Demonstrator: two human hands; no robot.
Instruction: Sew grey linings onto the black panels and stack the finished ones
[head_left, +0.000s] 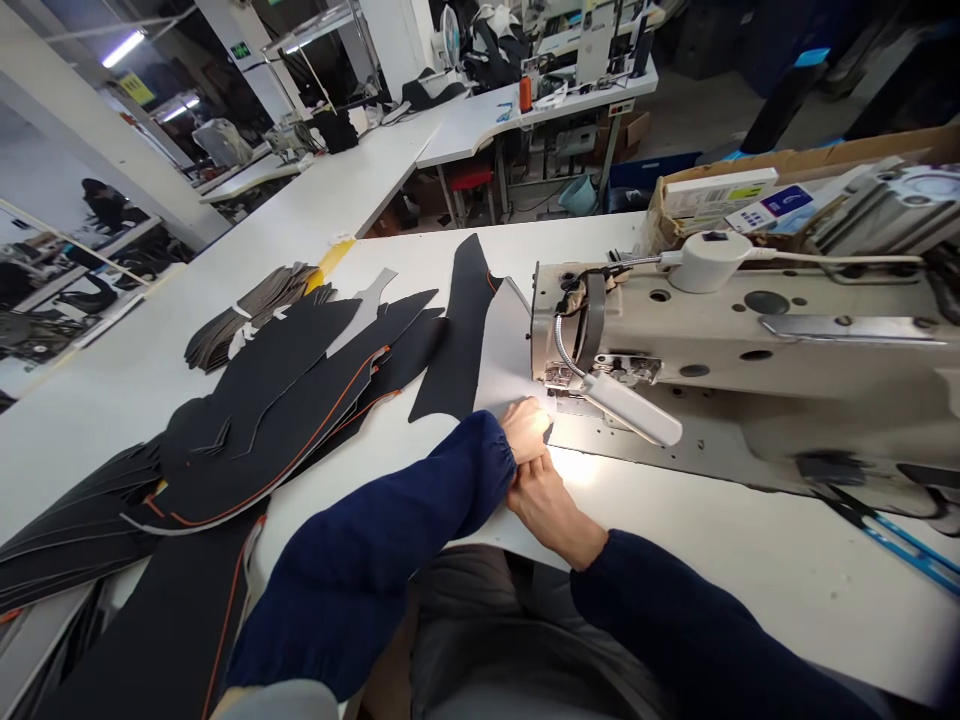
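Note:
A black and grey fabric piece (459,350) lies on the white table, its grey part reaching to the sewing machine (675,340). My left hand (526,428) is closed on the near corner of this fabric, just in front of the needle area. Touching it from below, my right hand (544,500) has its fingers bent and pressed together at the fabric's edge; what they pinch is hidden. A lit lamp (634,408) shines on both hands. Black panels with orange edging (300,430) lie heaped on the left.
A bundle of grey strips (247,315) lies at the back left. Scissors with blue handles (911,545) rest on the right. Behind the machine is a cardboard box (664,215) with small boxes inside. More tables and machines stand farther back.

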